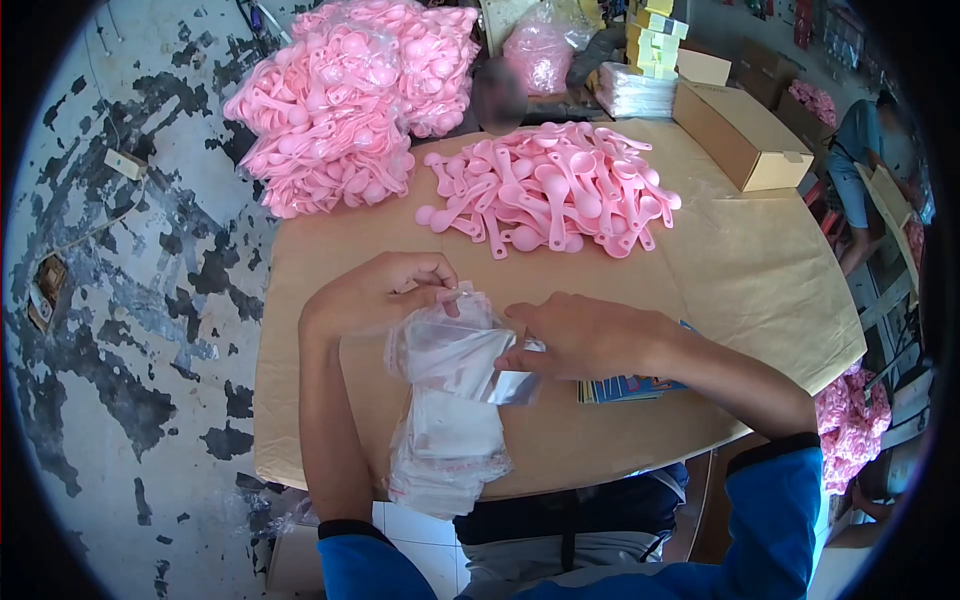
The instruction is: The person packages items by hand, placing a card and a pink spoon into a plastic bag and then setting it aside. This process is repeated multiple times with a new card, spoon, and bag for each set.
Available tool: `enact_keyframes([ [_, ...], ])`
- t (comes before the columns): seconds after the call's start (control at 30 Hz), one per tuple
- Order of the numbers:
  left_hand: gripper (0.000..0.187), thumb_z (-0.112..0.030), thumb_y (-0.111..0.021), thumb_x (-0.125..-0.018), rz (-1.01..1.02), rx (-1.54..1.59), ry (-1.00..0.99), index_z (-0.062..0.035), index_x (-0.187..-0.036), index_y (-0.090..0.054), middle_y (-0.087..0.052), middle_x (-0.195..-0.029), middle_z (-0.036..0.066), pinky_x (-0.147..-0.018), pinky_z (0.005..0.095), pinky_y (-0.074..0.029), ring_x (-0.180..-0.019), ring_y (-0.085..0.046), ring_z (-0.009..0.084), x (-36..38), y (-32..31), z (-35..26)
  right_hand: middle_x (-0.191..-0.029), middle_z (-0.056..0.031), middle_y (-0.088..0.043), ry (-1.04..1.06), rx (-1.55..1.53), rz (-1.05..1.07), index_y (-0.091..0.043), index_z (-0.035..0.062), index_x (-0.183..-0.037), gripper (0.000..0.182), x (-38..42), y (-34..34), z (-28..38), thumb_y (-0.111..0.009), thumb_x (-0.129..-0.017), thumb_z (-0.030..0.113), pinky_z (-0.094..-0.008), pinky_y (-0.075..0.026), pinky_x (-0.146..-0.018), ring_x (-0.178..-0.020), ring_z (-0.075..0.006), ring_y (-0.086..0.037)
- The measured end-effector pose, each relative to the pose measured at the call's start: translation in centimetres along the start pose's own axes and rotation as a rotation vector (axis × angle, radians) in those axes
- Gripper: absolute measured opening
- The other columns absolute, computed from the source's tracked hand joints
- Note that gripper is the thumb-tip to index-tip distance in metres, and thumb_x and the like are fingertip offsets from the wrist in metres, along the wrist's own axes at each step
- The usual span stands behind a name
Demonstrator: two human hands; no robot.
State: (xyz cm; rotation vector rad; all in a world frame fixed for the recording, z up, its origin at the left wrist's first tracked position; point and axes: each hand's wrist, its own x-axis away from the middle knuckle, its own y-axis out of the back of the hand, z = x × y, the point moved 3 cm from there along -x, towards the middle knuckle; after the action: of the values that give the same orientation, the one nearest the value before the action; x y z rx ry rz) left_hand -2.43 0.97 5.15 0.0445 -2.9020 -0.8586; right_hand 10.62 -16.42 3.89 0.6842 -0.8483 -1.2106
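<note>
Pinching one clear bag (455, 345) open, left hand (375, 292) and right hand (580, 335) had filled nothing; loose pink scoops (550, 190) waited upper centre.

hands (385, 290): 2 | spoon heap (550, 190): 1 | cardboard boxes (740, 135): 2 | spoon bags (330, 120): 3

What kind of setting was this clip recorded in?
Probably a small packing workshop or stockroom. A loose pile of pink plastic spoons lies on the paper-covered table, filled bags of spoons are stacked behind it, and both hands, left hand and right hand, work a clear plastic bag from a stack.
</note>
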Motion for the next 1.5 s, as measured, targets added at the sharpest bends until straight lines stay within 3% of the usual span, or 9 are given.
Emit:
enact_keyframes([
  [0.23,0.01,-0.006,-0.052,-0.096,-0.08,0.0,-0.009,0.002,-0.101,-0.057,-0.064,-0.093,0.006,-0.081,0.0269,-0.048,-0.088,-0.062,0.0122,-0.4,-0.1,0.1,-0.09,-0.015,-0.069,0.031,-0.026,0.071,-0.056,0.0021,-0.116,0.045,0.7,-1.6,0.5,-0.05,-0.097,0.042,-0.0437,-0.05,-0.077,-0.082,-0.0334,-0.067],
  [0.33,0.01,-0.006,-0.053,-0.095,-0.082,0.012,-0.029,0.0017,-0.101,-0.057,-0.063,-0.093,0.005,-0.081,0.0269,-0.047,-0.089,-0.061,0.0116,-0.5,-0.1,-0.1,-0.093,-0.0143,-0.069,-0.175,0.135,-0.104,-0.056,0.0053,-0.118,0.046,-0.5,-0.3,0.5,-0.053,-0.094,0.044,-0.0431,-0.05,-0.08,-0.086,-0.032,-0.066],
  [0.43,0.011,-0.006,-0.054,-0.095,-0.12,0.022,-0.118,0.0014,-0.102,-0.057,-0.061,-0.094,0.004,-0.08,0.0267,-0.046,-0.091,-0.058,0.0106,-0.5,0.0,-0.9,-0.095,-0.0147,-0.067,0.104,0.129,-0.553,-0.06,0.0068,-0.114,0.041,-1.2,0.1,-0.2,-0.062,-0.09,0.041,-0.0428,-0.049,-0.083,-0.093,-0.0311,-0.064],
  [0.7,0.015,-0.006,-0.058,-0.093,-0.603,0.017,-0.265,-0.0006,-0.107,-0.059,-0.06,-0.101,0.003,-0.085,0.0255,-0.044,-0.098,-0.054,0.0096,0.1,1.6,-2.3,-0.087,-0.0067,-0.066,0.301,-0.305,-0.527,-0.065,0.0033,-0.096,0.014,-2.7,2.7,-1.2,-0.066,-0.09,0.016,-0.0309,-0.049,-0.074,-0.081,-0.0158,-0.063],
  [0.9,0.028,-0.008,-0.058,-0.094,-0.505,0.542,-0.326,0.0002,-0.121,-0.059,-0.063,-0.107,0.006,-0.086,0.0257,-0.047,-0.1,-0.059,0.0113,-2.7,-2.8,-2.8,-0.08,0.001,-0.063,0.318,-0.718,-0.68,-0.063,0.0009,-0.098,0.015,-2.1,4.5,-1.6,-0.062,-0.094,0.015,-0.022,-0.046,-0.065,-0.073,-0.0048,-0.057],
  [1.1,0.021,-0.004,-0.066,-0.088,-0.44,0.349,-0.17,0.0025,-0.108,-0.066,-0.068,-0.092,0.005,-0.072,0.0237,-0.052,-0.079,-0.064,0.0112,-3.6,-3.1,-1.9,-0.079,-0.001,-0.064,0.076,-0.644,-0.771,-0.067,-0.0004,-0.104,0.024,0.9,6.1,-4.3,-0.062,-0.093,0.021,-0.0223,-0.044,-0.06,-0.068,-0.0043,-0.054],
  [1.2,0.02,-0.004,-0.069,-0.085,-0.572,0.028,-0.273,0.001,-0.104,-0.068,-0.068,-0.088,0.004,-0.069,0.0256,-0.052,-0.081,-0.064,0.0118,-3.4,-3.6,-2.7,-0.076,0.0004,-0.064,0.025,-0.73,-0.791,-0.068,0.0019,-0.105,0.027,1.8,5.6,-6.0,-0.06,-0.094,0.026,-0.021,-0.044,-0.057,-0.064,-0.003,-0.053],
  [1.3,0.025,-0.009,-0.072,-0.083,-0.423,-0.401,-0.553,-0.0023,-0.107,-0.068,-0.067,-0.093,0.006,-0.072,0.0261,-0.051,-0.085,-0.063,0.0128,-2.7,-3.0,-3.8,-0.074,0.0013,-0.063,-0.009,-0.774,-0.794,-0.068,0.0027,-0.104,0.027,2.5,5.3,-7.0,-0.059,-0.096,0.027,-0.0204,-0.044,-0.055,-0.062,-0.0029,-0.052],
  [1.5,0.029,-0.017,-0.064,-0.092,-0.553,0.197,-0.515,0.0033,-0.112,-0.062,-0.063,-0.109,0.009,-0.082,0.025,-0.048,-0.092,-0.061,0.0137,-3.9,-4.7,-4.6,-0.078,-0.0001,-0.065,0.102,-0.82,-0.623,-0.068,0.0021,-0.105,0.025,3.0,4.1,-5.5,-0.057,-0.096,0.023,-0.0203,-0.045,-0.057,-0.064,-0.0031,-0.053],
])
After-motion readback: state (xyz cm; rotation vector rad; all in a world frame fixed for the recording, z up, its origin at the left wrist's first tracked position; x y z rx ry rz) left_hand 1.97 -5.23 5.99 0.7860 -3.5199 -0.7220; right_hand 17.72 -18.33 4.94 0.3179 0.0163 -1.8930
